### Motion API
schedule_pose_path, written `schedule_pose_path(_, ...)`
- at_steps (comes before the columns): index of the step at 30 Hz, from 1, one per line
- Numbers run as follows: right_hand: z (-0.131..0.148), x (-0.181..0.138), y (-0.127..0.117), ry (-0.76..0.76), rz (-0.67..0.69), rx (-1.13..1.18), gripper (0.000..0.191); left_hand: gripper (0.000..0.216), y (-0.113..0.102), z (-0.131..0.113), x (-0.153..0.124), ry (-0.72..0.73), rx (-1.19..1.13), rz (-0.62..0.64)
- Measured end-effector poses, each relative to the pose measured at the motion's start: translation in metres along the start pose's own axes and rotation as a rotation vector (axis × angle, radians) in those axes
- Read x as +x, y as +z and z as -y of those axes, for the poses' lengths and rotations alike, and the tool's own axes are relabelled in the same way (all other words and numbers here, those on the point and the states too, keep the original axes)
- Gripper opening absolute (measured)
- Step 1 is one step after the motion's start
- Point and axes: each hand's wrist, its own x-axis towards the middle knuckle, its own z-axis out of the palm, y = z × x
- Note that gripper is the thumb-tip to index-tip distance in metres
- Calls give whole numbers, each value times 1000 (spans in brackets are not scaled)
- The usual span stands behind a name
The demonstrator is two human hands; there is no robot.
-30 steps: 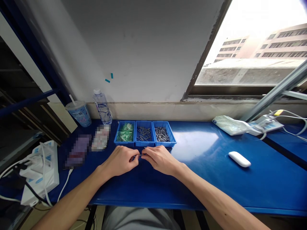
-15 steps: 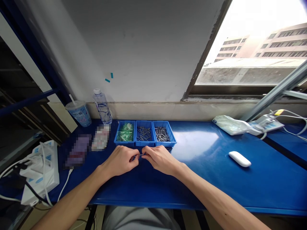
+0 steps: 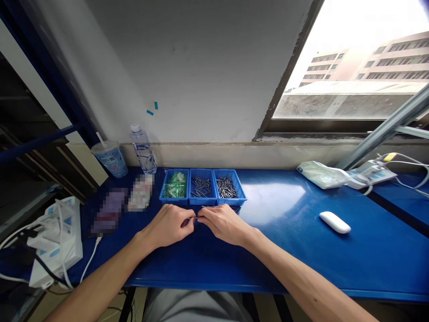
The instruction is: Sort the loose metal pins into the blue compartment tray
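My left hand (image 3: 170, 225) and my right hand (image 3: 221, 222) meet over the blue table, just in front of three small bins. Fingertips of both are pinched on a thin metal rod (image 3: 196, 218), which spans the narrow gap between them; most of it is hidden by fingers. Green packets (image 3: 177, 184) fill the left bin (image 3: 173, 201). Slim metal pieces like screws (image 3: 201, 187) lie in the middle bin (image 3: 203, 201), and shorter, denser metal pieces (image 3: 226, 188) in the right bin (image 3: 238, 202). Something thin and dark lies behind my right hand, partly hidden.
On the left stand a lidded cup (image 3: 112, 158), a water bottle (image 3: 143, 152), a blurred phone-like item (image 3: 109, 212) with a cable, and a white power strip (image 3: 60, 250). To the right lie a white case (image 3: 335, 222), a plastic packet (image 3: 321, 175) and more cables.
The fingers of my right hand have shifted slightly around the rod, and the gap between the hands is a little narrower. The bins and other items have not moved.
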Motion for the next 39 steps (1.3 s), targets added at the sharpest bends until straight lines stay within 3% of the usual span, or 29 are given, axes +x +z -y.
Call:
schedule_pose_path(4, 0, 0, 1, 8, -13, 7, 12, 24, 0, 0, 0, 2, -3, 0)
schedule_pose_path(16, 1, 0, -1, -24, -13, -12, 28, 22, 0, 0, 0, 16, -13, 2)
schedule_pose_path(21, 1, -1, 1, -13, -40, 17, 19, 24, 0, -1, 0, 10, -8, 5)
schedule_pose_path(25, 1, -1, 1, -14, -34, -11, 26, 23, 0, -1, 0, 13, -7, 5)
schedule_pose_path(39, 2, 0, 1, -6, -31, 15, 13, 24, 1, 0, 0, 15, 0, 2)
